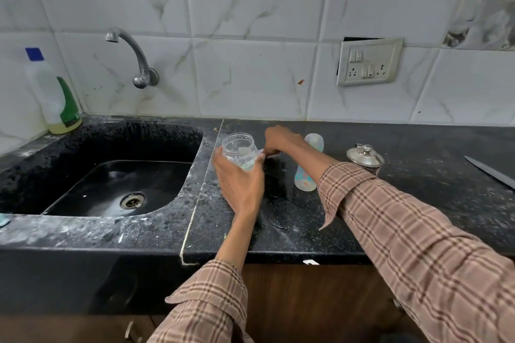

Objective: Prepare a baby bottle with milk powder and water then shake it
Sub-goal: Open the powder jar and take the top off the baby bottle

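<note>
Far left in the corner there's a dish soap bottle [57, 97] with a blue cap, standing by the black sink [117, 186], and the tap [133, 56] sticks out of the tiled wall above it. Just right of the sink, on the black bench [418, 203], my left hand [239, 178] is wrapped around a clear plastic jar [239, 151]. Fingers curl round its lower half, the mouth is open on top, and it looks tilted a bit toward me. Can't really tell what's in it, maybe a little pale stuff at the bottom.

My right hand [281, 139] reaches across just behind and right of the jar, fingers bent down and pinching something thin and pale right beside the jar. It's mostly hidden under my hand, so I honestly can't say what it is.

The baby bottle [308, 170] is standing upright on the bench just right of my right wrist, not held by either hand. My forearm crosses in front of its middle, so only the top and the printed lower part show.

Further right sits a small steel pot with a lid [365, 156], partly behind my checked sleeve [404, 225]. A switch and socket plate [369, 61] sits on the wall above, and a knife blade [490, 171] gets cut off by the right edge.
</note>
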